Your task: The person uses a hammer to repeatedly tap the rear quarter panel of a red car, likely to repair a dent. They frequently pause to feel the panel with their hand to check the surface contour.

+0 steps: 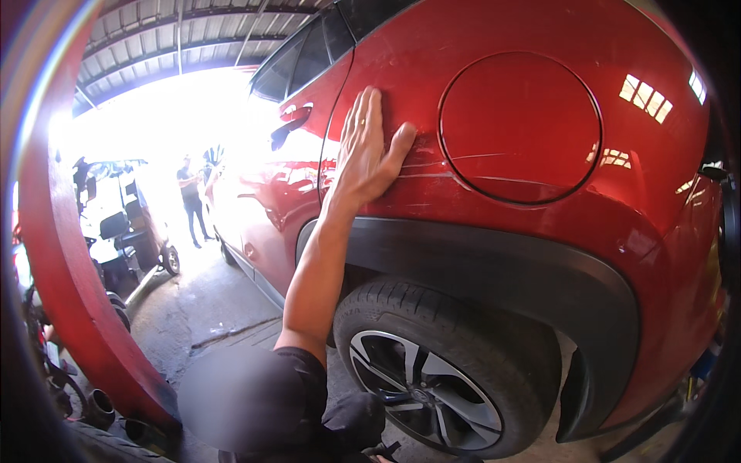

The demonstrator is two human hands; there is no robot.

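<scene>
Your left hand (369, 150) lies flat on the red car's rear quarter panel (401, 54), palm to the paint. The fingers are together and point up, the thumb is spread toward the right, and the hand holds nothing. The thumb tip sits right at the left end of the pale scratches (432, 171). They run in about 3 thin lines across the panel and on over the lower part of the round fuel flap (519, 127). Your right hand is not in view (a dark shape low by the wheel (432, 386) is too unclear to name).

As far as this shows, the work on the damaged patch looks to be at its very start. The scratches are all there, bright against the red, with no sign of sanding, filler, masking tape or polish on the paint around them. No tool, cloth or paper shows near your hand either. What seems done is only finding the spot and laying a hand on it. Everything that would change the surface appears still to be left.

Below your wrist, the black wheel-arch trim (494, 270) curves over the tyre. Further along the car, the door handle (289, 127) catches the glare. Well apart, a person (191, 197) stands in the bright doorway beside a white vehicle (116, 224).
</scene>
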